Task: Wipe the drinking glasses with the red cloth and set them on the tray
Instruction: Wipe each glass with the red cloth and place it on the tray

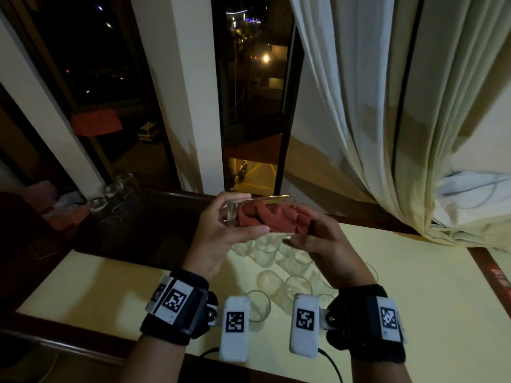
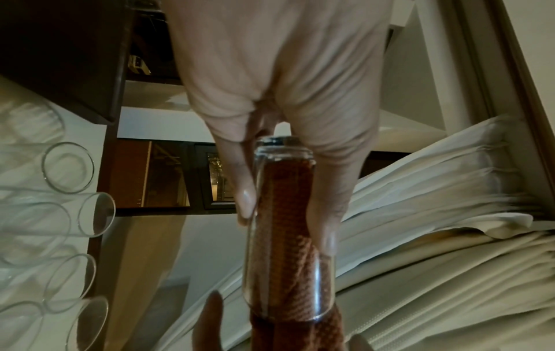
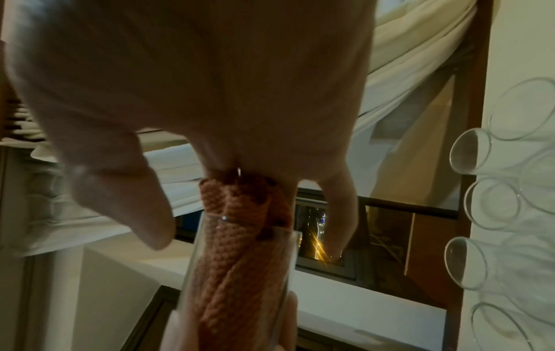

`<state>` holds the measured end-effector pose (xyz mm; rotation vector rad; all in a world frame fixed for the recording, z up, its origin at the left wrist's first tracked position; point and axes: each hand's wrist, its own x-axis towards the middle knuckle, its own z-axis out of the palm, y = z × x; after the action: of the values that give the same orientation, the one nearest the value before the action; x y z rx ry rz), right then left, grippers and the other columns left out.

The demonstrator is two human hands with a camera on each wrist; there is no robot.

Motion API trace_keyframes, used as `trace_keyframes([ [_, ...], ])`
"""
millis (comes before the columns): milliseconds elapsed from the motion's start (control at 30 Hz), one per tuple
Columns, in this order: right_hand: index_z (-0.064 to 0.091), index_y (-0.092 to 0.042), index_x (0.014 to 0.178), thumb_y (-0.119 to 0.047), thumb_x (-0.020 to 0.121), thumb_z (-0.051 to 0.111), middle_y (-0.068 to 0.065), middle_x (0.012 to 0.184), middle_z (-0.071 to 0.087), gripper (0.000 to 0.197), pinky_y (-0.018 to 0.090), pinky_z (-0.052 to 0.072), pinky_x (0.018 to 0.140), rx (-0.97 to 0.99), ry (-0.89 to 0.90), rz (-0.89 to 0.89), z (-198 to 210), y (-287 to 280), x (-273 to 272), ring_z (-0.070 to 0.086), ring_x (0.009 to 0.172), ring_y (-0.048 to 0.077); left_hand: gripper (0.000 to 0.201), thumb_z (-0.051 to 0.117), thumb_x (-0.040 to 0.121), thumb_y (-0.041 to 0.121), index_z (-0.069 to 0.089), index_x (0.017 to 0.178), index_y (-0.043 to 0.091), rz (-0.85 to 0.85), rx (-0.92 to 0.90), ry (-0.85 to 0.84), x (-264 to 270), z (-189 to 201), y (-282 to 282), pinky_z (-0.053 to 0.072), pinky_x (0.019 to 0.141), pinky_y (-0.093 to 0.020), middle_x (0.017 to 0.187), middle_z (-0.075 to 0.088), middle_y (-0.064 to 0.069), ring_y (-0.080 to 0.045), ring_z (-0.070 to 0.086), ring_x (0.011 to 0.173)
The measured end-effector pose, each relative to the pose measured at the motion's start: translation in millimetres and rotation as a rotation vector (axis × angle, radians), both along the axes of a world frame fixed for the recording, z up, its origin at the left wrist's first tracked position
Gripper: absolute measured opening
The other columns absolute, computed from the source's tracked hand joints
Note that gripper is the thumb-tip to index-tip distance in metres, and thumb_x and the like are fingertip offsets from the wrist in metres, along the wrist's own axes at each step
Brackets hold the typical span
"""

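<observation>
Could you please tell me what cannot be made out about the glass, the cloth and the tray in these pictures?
- Right hand fingertips: in the head view the red cloth and the held glass cover them.
- Tray: the head view is too dark to trace its edges.
- Glasses on the tray: dim, their count is unclear.
- Glasses on the table: partly hidden behind both hands, including the left hand, and the wrist cameras.

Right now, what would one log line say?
step: wiping inside | left hand: holds glass | right hand: pushes red cloth in
</observation>
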<state>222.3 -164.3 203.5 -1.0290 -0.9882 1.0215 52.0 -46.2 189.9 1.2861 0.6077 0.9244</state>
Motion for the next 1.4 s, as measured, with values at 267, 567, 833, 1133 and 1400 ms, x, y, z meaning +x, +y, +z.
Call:
trace_keyframes([
  [267, 0.069, -0.008, 0.109, -0.008, 0.071, 0.075, 0.017, 0.098, 0.071, 0.038, 0.027, 0.05, 0.047, -0.082, 0.009, -0.078, 1, 10, -15, 0.065, 0.075, 0.023, 0.075, 0.094, 0.037, 0.029, 0.069, 0.107, 0.026, -0.041, 0.097, 0.035, -1, 4, -7, 0.055, 0.078, -0.023, 0.105, 0.072, 0.002, -0.014, 0.07, 0.099],
  [567, 0.073, -0.001, 0.086, 0.028, 0.062, 0.062, 0.008, 0.08, 0.076, 0.039, 0.032, 0.059, 0.06, 0.096, 0.04, -0.294, 9, 29, -31, 0.07, 0.074, 0.021, 0.068, 0.092, 0.057, 0.03, 0.063, 0.118, 0.021, -0.227, -0.158, 0.074, -4, 23, 11, 0.05, 0.051, -0.02, 0.097, 0.074, -0.001, -0.019, 0.071, 0.066],
  [833, 0.071, 0.002, 0.094, 0.018, 0.063, 0.066, 0.018, 0.082, 0.07, 0.035, 0.026, 0.045, 0.043, 0.023, -0.053, -0.26, 32, 43, -46, 0.06, 0.061, 0.019, 0.066, 0.088, 0.054, 0.034, 0.067, 0.112, 0.01, -0.163, -0.054, 0.036, -19, 35, 33, 0.043, 0.043, -0.02, 0.074, 0.07, -0.003, -0.015, 0.058, 0.046],
  [1133, 0.07, 0.005, 0.097, 0.002, 0.059, 0.082, 0.018, 0.088, 0.074, 0.04, 0.028, 0.05, 0.048, 0.025, -0.007, -0.273, 31, 48, -50, 0.067, 0.068, 0.024, 0.061, 0.084, 0.063, 0.024, 0.063, 0.121, 0.02, -0.232, -0.19, 0.07, -28, 42, 41, 0.048, 0.05, -0.023, 0.103, 0.07, -0.011, -0.018, 0.064, 0.06],
  [1400, 0.067, 0.004, 0.093, 0.01, 0.054, 0.065, 0.016, 0.09, 0.071, 0.04, 0.032, 0.051, 0.052, 0.013, -0.098, -0.237, 34, 55, -56, 0.063, 0.077, 0.033, 0.061, 0.091, 0.06, 0.028, 0.069, 0.113, 0.01, -0.262, -0.021, 0.107, -37, 47, 45, 0.048, 0.048, -0.02, 0.088, 0.074, -0.008, -0.017, 0.063, 0.055],
])
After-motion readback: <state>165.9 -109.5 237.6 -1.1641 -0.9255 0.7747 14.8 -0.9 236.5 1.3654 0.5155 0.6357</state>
